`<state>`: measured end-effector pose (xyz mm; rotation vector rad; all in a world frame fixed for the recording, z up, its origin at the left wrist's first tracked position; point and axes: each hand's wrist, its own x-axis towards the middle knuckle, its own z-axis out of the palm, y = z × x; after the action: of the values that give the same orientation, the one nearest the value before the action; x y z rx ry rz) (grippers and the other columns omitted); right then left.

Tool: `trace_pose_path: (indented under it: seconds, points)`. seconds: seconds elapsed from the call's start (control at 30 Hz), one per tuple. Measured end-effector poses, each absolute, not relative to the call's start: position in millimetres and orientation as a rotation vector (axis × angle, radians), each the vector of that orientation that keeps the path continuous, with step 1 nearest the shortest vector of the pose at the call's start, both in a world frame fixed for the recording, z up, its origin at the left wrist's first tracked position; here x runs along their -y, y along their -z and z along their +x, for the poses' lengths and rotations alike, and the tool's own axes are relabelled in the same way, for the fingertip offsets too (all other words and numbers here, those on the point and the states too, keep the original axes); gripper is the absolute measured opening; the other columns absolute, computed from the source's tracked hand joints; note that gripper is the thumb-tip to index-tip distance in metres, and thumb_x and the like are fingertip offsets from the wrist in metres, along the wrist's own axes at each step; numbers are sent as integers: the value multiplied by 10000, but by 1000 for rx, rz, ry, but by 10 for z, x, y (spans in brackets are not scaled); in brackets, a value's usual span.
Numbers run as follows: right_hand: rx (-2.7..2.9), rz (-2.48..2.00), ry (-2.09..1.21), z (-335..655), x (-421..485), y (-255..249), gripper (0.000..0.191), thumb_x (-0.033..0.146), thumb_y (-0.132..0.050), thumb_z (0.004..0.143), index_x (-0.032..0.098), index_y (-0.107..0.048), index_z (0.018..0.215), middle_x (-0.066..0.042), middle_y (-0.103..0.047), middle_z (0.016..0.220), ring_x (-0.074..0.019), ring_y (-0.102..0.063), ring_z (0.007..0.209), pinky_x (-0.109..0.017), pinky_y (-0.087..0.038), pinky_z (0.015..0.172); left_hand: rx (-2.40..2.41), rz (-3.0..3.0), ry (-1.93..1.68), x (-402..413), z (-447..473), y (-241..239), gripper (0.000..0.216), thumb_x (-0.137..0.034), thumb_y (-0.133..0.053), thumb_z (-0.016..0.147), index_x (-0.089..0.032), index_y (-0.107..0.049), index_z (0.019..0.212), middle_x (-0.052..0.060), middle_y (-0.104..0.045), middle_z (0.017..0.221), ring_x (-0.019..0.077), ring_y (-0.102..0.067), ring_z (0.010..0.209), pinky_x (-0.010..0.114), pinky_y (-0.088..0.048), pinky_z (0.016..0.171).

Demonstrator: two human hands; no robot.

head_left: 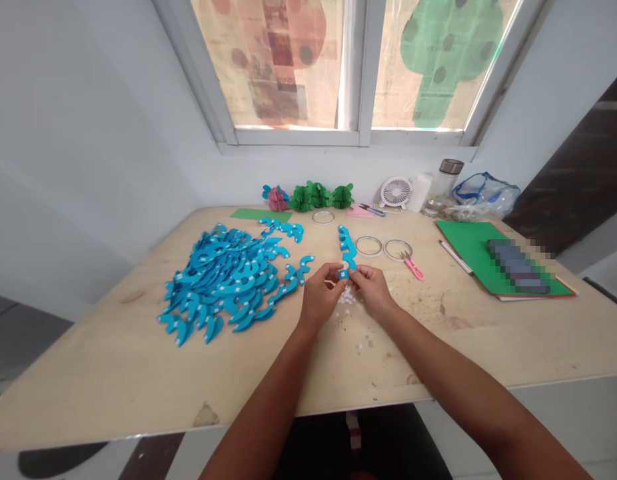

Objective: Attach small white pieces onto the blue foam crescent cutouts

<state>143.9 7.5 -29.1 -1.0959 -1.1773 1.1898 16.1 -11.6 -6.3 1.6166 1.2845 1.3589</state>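
Note:
Over the middle of the wooden table (138,373), my left hand (319,293) and my right hand (372,288) meet with fingers pinched on the near end of a blue paper cut-out (346,250). The cut-out is a curvy stack of shapes that stretches away from me. Small white scraps (346,298) lie on the table just under my fingers. A big pile of matching blue cut-outs (228,280) with white tabs spreads to the left of my hands.
Three tape rings (369,245) and pink scissors (413,267) lie beyond my hands. A green folder (468,250) sits at the right. Green and pink honeycomb paper decorations (316,196), a small white fan (395,192), a jar and a clear bag line the wall under the window.

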Motion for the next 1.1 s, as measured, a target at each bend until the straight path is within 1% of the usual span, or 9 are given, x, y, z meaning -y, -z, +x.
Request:
trace_pose_path:
  seconds: [0.17, 0.3, 0.5, 0.77, 1.1]
  points:
    - [1261, -1145, -1065, 1438, -73, 283, 296, 409, -576, 707, 166, -574, 537, 22, -518, 482, -96, -415, 449, -224, -307, 459, -1516, 1886, -1402, 137, 166, 70, 76, -217, -568, 732, -194, -622, 779, 54, -647, 794, 174, -602, 760, 265, -460, 669]
    - [1372, -1195, -980, 1439, -54, 253, 291, 400, -553, 721, 159, -588, 562, 18, -515, 490, -105, -440, 473, -223, -323, 476, -1567, 1968, -1339, 144, 166, 59, 89, -188, -533, 757, -182, -622, 748, 57, -664, 781, 173, -609, 745, 264, -458, 663]
    - [1481, -1240, -857, 1434, -25, 205, 277, 354, -520, 746, 155, -588, 565, 18, -497, 497, -110, -445, 501, -219, -324, 492, -1576, 1936, -1317, 150, 156, 22, 119, -174, -526, 754, -185, -643, 734, 32, -685, 743, 146, -609, 650, 244, -457, 626]
    - [1476, -1230, -876, 1431, -28, 198, 264, 338, -519, 744, 154, -587, 568, 17, -503, 495, -107, -439, 485, -222, -328, 495, -1539, 1874, -1308, 143, 151, 11, 120, -203, -543, 748, -174, -658, 728, 39, -694, 740, 147, -611, 637, 237, -445, 607]
    - [1432, -1212, -922, 1422, -11, 195, 255, 341, -526, 746, 152, -588, 587, 23, -497, 487, -102, -427, 466, -219, -315, 474, -1538, 1809, -1315, 138, 142, 8, 127, -194, -547, 734, -173, -672, 726, 35, -702, 739, 150, -620, 660, 232, -447, 617]
